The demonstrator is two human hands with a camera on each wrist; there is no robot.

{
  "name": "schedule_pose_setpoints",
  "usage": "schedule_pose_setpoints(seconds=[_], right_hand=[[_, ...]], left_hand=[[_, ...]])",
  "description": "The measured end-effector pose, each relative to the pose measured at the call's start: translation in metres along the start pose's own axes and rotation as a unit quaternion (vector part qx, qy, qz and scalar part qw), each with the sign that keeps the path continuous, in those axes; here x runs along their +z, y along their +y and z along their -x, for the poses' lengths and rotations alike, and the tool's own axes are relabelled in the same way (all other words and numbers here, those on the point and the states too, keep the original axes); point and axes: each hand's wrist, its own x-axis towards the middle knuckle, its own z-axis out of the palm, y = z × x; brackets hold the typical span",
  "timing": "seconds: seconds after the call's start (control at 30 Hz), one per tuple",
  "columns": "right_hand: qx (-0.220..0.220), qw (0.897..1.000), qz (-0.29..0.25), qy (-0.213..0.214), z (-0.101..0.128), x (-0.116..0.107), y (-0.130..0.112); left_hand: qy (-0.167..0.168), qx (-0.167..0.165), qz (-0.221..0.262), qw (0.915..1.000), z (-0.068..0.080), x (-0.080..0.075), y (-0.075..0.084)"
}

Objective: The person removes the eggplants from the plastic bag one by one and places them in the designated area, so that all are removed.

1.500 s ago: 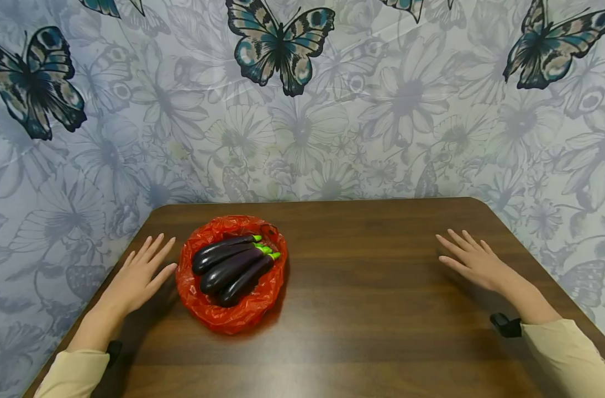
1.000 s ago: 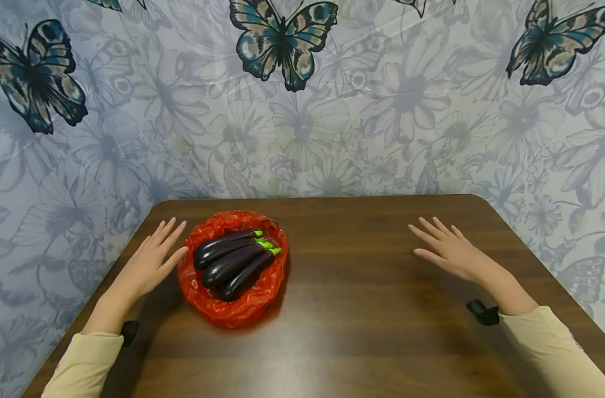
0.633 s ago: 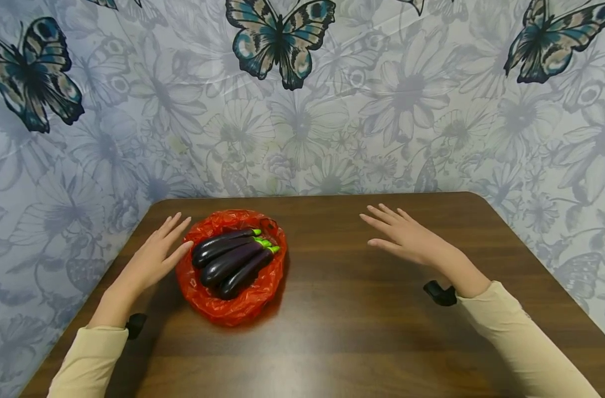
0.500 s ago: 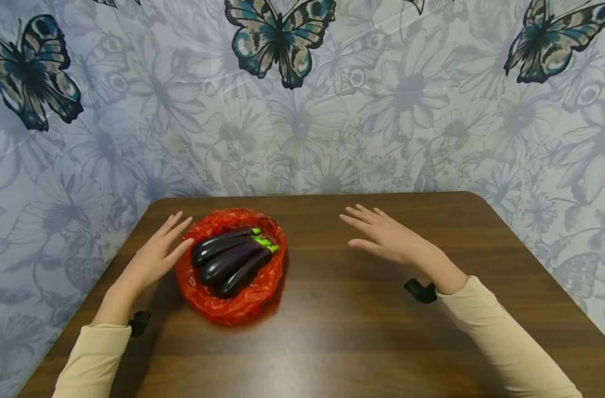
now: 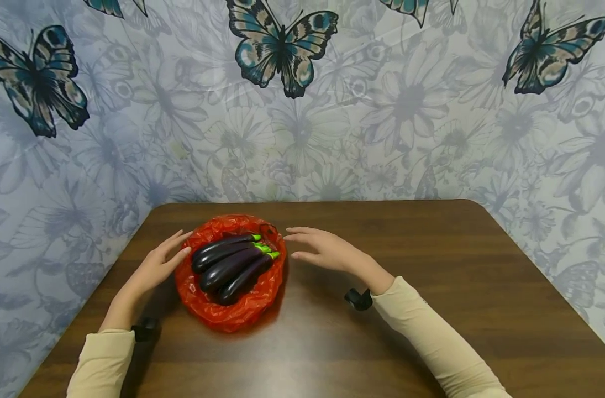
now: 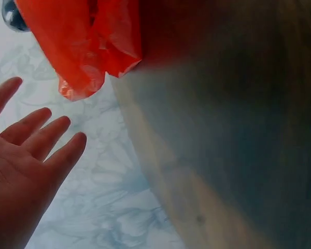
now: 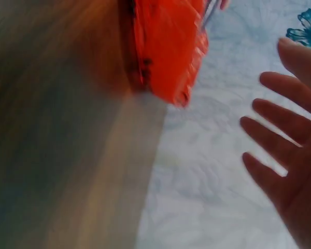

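Several dark, glossy eggplants [image 5: 227,273] with green stem ends lie side by side in a red plastic bag [image 5: 232,319], its rim spread into a round shape. My left hand [image 5: 155,268] is at the bag's left side, fingers extended; in the left wrist view a gap shows between the left fingers [image 6: 62,155] and the bag [image 6: 78,46]. On the opposite side, my right hand [image 5: 327,250] points its straight fingertips at the bag's right rim. The right wrist view shows the right fingers [image 7: 272,137] spread, apart from the bag [image 7: 171,52]. Neither hand holds anything.
The brown wooden table [image 5: 406,331] extends to the right and front of the bag. Its back edge meets a wall covering [image 5: 382,127] printed with flowers and butterflies. A dark wrist strap [image 5: 358,299] sits below the right wrist.
My right hand has swept left across the table to the bag's right side. My left hand has moved slightly right to the bag's left rim. The bag and eggplants stay in place.
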Motion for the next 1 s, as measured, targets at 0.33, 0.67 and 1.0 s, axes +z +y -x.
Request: schedule_pose_setpoints(seconds=[0.33, 0.67, 1.0], right_hand=[[-0.020, 0.987, -0.143, 0.068, -0.054, 0.033, -0.012], [-0.013, 0.987, -0.157, 0.030, -0.087, 0.060, -0.019], [0.031, 0.995, -0.092, -0.015, -0.083, 0.075, -0.012]], left_hand=[[-0.039, -0.041, 0.127, 0.9903, 0.000, 0.003, -0.019], [-0.080, -0.034, 0.140, 0.9863, 0.009, 0.003, -0.024], [-0.083, -0.043, 0.131, 0.9869, 0.013, 0.005, -0.034]])
